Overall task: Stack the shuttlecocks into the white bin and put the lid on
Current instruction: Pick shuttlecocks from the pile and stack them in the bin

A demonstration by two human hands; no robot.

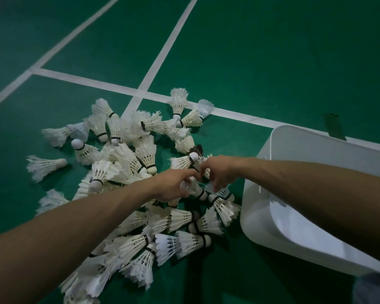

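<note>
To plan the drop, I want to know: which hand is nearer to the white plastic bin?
Right. The right hand lies left of the white plastic bin, close to its wall; the left hand lies farther left, over the white feather shuttlecocks.

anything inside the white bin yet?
The bin shows only bare white walls where visible. The right forearm crosses the opening and hides its middle, so that part is unknown. The shuttlecock pile lies on the floor beside it.

both bare forearms outstretched, left hand (172, 188) round a shuttlecock (198, 191), right hand (217, 174) just beside it, fingers curled down
</note>
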